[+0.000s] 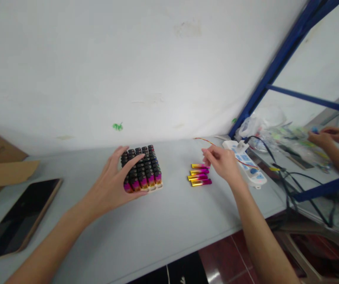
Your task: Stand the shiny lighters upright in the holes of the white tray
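Note:
My left hand point(113, 183) is curved around the left side of a block of lighters point(146, 171), with one finger lying over their tops. The lighters stand upright in rows, black at the top and purple fading to gold below. They sit in a white tray point(158, 187), whose edge shows at the front. To the right, several shiny gold-and-purple flat pieces point(199, 177) lie side by side on the table. My right hand point(221, 159) is just above their right ends, fingers pinched together. Whatever its fingertips may hold is hidden.
Behind my right hand lies a white power strip point(250, 167) with plugs and black cables point(286, 187). A blue metal frame point(255, 94) rises at the right, with another person's hands point(329, 136) beyond it. A phone point(18, 217) and cardboard point(4, 157) lie at the left.

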Available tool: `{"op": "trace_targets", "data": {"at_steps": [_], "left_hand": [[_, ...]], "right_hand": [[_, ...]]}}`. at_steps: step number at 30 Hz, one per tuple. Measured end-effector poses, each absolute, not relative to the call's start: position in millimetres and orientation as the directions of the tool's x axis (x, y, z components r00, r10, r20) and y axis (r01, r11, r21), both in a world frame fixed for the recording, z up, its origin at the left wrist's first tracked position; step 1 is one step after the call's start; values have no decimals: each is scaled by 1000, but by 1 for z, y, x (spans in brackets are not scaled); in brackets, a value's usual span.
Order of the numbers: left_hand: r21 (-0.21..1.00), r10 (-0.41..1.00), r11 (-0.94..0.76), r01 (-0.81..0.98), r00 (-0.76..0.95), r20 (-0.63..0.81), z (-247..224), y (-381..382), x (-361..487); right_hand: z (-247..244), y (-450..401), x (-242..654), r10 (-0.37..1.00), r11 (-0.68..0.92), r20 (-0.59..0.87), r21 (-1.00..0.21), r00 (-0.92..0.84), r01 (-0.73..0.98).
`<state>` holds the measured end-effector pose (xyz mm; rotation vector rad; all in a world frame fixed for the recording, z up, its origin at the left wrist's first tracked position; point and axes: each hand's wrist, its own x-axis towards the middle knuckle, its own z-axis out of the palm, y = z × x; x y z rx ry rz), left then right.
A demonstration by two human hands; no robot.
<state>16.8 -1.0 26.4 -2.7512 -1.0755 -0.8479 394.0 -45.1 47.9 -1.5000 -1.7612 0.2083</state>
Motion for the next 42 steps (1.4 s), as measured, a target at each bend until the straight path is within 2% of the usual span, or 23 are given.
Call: {"op": "trace_targets", "data": {"at_steps": [4,7,12,18,24,28,34,37,40,42], "left_hand": [[232,699,-702,674,587,408,20,5,7],[277,726,-681,678,576,377,14,11,2],[335,713,-700,631,589,381,5,19,-2],[351,694,-719,599,598,400,6,22,-3],[398,699,-715,574,590,405,8,26,-4],[403,698,-716,569,585,414,7,26,-3],[377,698,-716,587,598,394,20,20,-7],[359,674,-733,578,542,503,42,8,-8],[403,628,-744,534,350,696,61,-11,-1],[435,627,-734,521,275,729,66,-23,10]], "right_hand": [[29,-56,404,896,391,397,-488,-200,780],[10,-58,413,919,341,340,-435,-199,833],[-9,-53,421,946,271,283,-429,-157,862],[-10,-40,428,958,262,240,-495,-159,829],[-2,-32,433,973,224,89,-579,-212,784],[1,-33,425,967,254,144,-588,-209,768],[30,-32,383,952,305,245,-701,-184,644],[52,-29,350,923,385,318,-769,-216,510],[67,-25,317,905,410,319,-829,-280,380],[68,-23,296,902,390,314,-886,-297,249]]}}
